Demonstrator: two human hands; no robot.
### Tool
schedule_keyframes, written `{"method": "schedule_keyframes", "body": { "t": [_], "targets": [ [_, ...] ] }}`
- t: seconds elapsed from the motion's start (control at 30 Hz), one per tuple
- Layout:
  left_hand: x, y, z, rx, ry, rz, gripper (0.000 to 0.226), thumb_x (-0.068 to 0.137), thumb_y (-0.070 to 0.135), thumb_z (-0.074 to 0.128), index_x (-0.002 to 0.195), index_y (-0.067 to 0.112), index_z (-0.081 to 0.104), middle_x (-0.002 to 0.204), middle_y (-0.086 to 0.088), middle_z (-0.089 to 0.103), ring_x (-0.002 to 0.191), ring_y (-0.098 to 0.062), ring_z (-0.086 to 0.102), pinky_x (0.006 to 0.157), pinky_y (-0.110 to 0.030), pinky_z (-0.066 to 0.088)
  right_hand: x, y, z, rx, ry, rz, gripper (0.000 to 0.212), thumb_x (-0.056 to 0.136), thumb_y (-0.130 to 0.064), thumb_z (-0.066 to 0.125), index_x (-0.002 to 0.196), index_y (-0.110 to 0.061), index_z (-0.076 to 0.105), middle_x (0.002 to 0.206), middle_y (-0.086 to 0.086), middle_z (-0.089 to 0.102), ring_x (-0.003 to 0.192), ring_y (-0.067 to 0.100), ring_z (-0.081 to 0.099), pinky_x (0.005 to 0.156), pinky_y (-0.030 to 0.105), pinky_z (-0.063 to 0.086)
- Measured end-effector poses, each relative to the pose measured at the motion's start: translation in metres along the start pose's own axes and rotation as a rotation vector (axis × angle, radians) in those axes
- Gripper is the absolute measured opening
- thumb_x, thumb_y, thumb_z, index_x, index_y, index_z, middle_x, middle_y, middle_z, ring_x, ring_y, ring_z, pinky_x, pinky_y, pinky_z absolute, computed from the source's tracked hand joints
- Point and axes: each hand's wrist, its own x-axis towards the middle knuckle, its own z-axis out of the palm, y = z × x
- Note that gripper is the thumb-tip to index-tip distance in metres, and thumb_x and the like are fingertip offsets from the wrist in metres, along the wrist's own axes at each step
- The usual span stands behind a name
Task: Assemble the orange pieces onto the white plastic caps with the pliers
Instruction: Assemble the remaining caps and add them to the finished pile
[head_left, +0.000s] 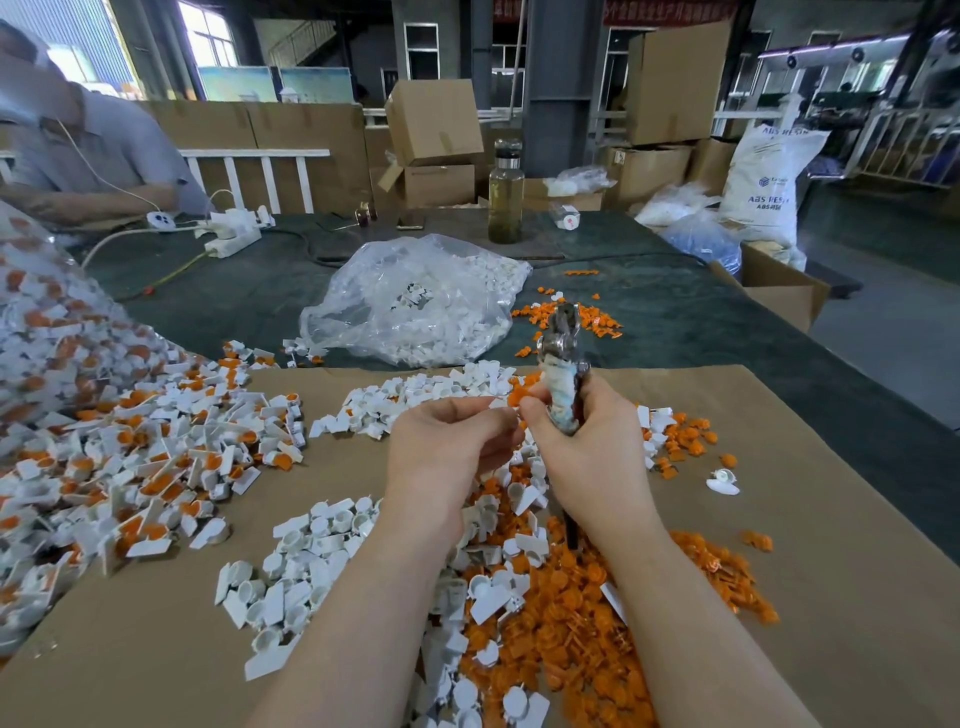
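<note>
A glass bottle (505, 197) stands at twelve o'clock beyond the work, with a power strip (228, 234) at ten o'clock. A clear bag (415, 301) holding white caps lies at twelve o'clock; another bag (47, 322) of assembled pieces sits at nine. Loose white plastic caps (311, 561) and orange pieces (582, 639) litter the cardboard sheet (831, 597). The right hand (587, 452) grips the pliers (563, 364), upright, and pinches an orange piece (519, 397). The left hand (447, 441), just beside it, pinches something small and white.
</note>
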Motion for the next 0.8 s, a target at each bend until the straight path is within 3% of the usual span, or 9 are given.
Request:
{"method": "schedule_keyframes", "body": {
  "t": [0.27,0.37,0.63,0.8],
  "targets": [
    [-0.0032,0.004,0.0024,-0.099,-0.042,0.016,0.017,0.077,-0.001,0.079,0.091,0.003,0.07,0.074,-0.016,0.075,0.067,-0.021,0.074,0.059,-0.023,0.058,-0.0014,-0.0004,0.0006,-0.029,0.071,-0.03,0.01,0.088,-0.026,0.071,0.089,-0.021,0.063,0.076,-0.01,0.065,0.074,0.008,0.062,0.07,0.039,0.055],
    [-0.0049,0.0041,0.003,-0.094,-0.045,0.06,0.018,0.076,-0.001,0.079,0.092,0.0,0.072,0.074,-0.016,0.075,0.067,-0.021,0.075,0.058,-0.021,0.057,-0.0018,-0.0012,0.0013,-0.04,0.095,-0.036,0.01,0.088,-0.026,0.071,0.09,-0.021,0.063,0.076,-0.013,0.064,0.074,0.007,0.063,0.07,0.039,0.056],
    [-0.0057,0.0041,0.0027,0.158,0.016,0.279,0.01,0.077,0.004,0.081,0.082,0.012,0.077,0.069,-0.004,0.075,0.066,-0.016,0.074,0.061,-0.02,0.056,-0.0026,-0.0034,0.0008,-0.121,0.108,-0.056,0.016,0.085,-0.024,0.074,0.081,-0.021,0.059,0.068,-0.013,0.06,0.069,0.007,0.06,0.059,0.031,0.053],
    [-0.007,0.0054,0.0025,0.369,0.063,0.404,0.011,0.078,0.016,0.081,0.077,0.026,0.078,0.069,0.013,0.074,0.068,-0.004,0.071,0.064,-0.019,0.056,-0.0043,-0.0053,-0.0021,-0.177,0.093,-0.087,0.015,0.084,-0.02,0.074,0.082,-0.011,0.062,0.07,-0.005,0.063,0.065,0.012,0.06,0.06,0.038,0.053]
  ]
}}
